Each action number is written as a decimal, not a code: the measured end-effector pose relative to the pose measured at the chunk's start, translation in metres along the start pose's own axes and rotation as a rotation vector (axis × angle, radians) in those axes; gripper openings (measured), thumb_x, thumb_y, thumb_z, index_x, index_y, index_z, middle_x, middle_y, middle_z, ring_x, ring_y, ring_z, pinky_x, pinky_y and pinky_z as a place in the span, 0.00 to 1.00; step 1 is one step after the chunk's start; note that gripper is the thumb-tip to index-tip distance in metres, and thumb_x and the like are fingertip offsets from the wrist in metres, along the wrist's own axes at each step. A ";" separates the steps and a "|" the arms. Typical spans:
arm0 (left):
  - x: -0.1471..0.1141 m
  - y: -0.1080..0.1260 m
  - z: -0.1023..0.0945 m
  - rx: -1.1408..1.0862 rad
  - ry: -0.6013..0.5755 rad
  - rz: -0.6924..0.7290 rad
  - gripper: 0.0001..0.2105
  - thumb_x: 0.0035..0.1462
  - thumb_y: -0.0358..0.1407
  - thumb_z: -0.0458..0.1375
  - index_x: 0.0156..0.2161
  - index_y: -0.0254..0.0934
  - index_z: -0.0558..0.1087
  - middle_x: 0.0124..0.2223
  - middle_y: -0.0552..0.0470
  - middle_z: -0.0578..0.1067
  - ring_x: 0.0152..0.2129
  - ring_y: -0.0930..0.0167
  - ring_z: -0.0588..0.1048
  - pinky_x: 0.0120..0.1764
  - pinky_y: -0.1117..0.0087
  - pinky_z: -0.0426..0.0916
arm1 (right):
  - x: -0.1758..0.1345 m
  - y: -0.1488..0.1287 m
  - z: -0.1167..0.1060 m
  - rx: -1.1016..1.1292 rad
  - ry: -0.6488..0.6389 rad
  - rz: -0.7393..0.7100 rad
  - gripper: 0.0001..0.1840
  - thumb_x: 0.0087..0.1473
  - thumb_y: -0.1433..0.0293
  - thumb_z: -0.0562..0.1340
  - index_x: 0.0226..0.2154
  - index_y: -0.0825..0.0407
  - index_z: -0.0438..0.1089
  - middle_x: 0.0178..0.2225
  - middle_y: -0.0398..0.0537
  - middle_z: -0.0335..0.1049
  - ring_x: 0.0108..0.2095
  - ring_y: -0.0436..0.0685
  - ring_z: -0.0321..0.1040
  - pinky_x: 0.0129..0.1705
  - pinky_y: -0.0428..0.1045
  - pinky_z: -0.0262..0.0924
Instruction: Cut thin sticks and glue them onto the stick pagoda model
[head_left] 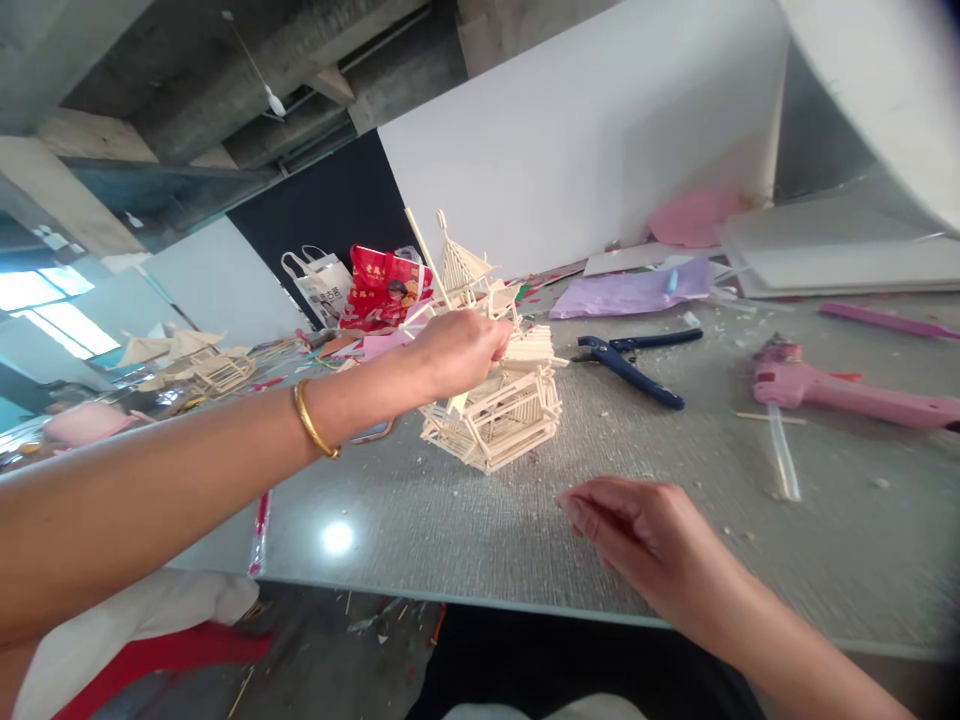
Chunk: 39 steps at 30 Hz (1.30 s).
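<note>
We look down at a grey, textured table [420, 540] strewn with pale scraps, where a model pavilion [491, 430] made of light wooden sticks stands just left of the middle of the view. Its many-sided, railed base rests on the tabletop, and a pointed roof rises above it, topped by a small loop. The left hand [465, 350], its arm reaching in from the left with a gold bangle [311, 420] around the wrist, is at the model's upper part, fingers curled inward; they are partly hidden from us, so we cannot tell what, if anything, they pinch. A long stick [426, 255] slants up just behind that hand. The right hand [637, 530] is near the front edge, to the right of the model and apart from it, fingers bent and thumb close to them; we cannot tell whether anything small is pinched there. Beyond it we find dark blue cutters [637, 372] with their handles apart, and farther right a pink glue gun [847, 388] above a clear stick [784, 455]. A purple packet [634, 290] lies behind the cutters. At the back left we notice a red bag [382, 285] beside a white tote [321, 285].
</note>
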<state>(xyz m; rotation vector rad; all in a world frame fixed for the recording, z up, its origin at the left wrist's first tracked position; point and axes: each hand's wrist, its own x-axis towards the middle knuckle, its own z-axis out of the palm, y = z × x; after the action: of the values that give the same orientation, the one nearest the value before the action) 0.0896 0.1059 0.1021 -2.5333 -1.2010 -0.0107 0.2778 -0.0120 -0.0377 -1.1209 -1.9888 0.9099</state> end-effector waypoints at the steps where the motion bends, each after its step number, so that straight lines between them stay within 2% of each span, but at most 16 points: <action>1: 0.000 0.000 0.000 0.007 -0.008 0.001 0.09 0.43 0.24 0.51 0.28 0.35 0.72 0.21 0.53 0.66 0.18 0.74 0.62 0.23 0.69 0.49 | 0.000 0.000 0.000 0.003 0.001 -0.005 0.18 0.60 0.61 0.49 0.22 0.52 0.59 0.19 0.39 0.54 0.21 0.47 0.51 0.24 0.45 0.45; 9: 0.002 0.005 -0.002 0.161 -0.063 -0.018 0.10 0.44 0.24 0.51 0.30 0.34 0.73 0.21 0.52 0.67 0.19 0.73 0.64 0.23 0.70 0.50 | 0.000 -0.001 -0.002 -0.022 0.000 -0.062 0.18 0.60 0.65 0.50 0.20 0.52 0.51 0.19 0.37 0.49 0.22 0.46 0.47 0.25 0.44 0.44; 18: 0.002 0.008 -0.001 0.195 -0.065 -0.054 0.11 0.44 0.24 0.51 0.32 0.34 0.73 0.20 0.52 0.66 0.17 0.74 0.62 0.22 0.70 0.50 | -0.003 0.000 -0.002 -0.047 0.013 -0.093 0.17 0.60 0.68 0.51 0.21 0.52 0.51 0.19 0.37 0.50 0.21 0.45 0.48 0.25 0.44 0.43; 23: 0.000 0.008 0.000 0.191 -0.064 -0.053 0.10 0.48 0.26 0.50 0.33 0.33 0.73 0.21 0.51 0.66 0.19 0.72 0.62 0.24 0.68 0.50 | -0.003 0.000 -0.002 -0.083 0.011 -0.106 0.13 0.59 0.70 0.51 0.22 0.52 0.55 0.20 0.37 0.53 0.22 0.46 0.49 0.25 0.45 0.43; 31: -0.002 0.007 0.002 0.178 -0.054 -0.031 0.09 0.47 0.26 0.51 0.32 0.34 0.72 0.21 0.53 0.65 0.17 0.74 0.61 0.23 0.69 0.49 | -0.003 -0.001 -0.003 -0.097 0.003 -0.117 0.14 0.59 0.70 0.50 0.22 0.52 0.53 0.20 0.38 0.52 0.21 0.47 0.48 0.25 0.46 0.44; 39: -0.007 0.013 0.002 0.210 -0.023 -0.056 0.09 0.49 0.26 0.49 0.32 0.35 0.71 0.21 0.51 0.68 0.17 0.73 0.61 0.22 0.69 0.47 | -0.004 -0.006 0.001 -0.118 0.015 -0.115 0.13 0.58 0.72 0.50 0.22 0.52 0.55 0.22 0.40 0.58 0.23 0.47 0.53 0.26 0.45 0.47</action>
<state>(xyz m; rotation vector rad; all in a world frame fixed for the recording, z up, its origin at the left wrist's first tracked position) 0.0946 0.0938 0.0949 -2.3242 -1.2139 0.1250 0.2764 -0.0178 -0.0343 -1.0618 -2.0942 0.7316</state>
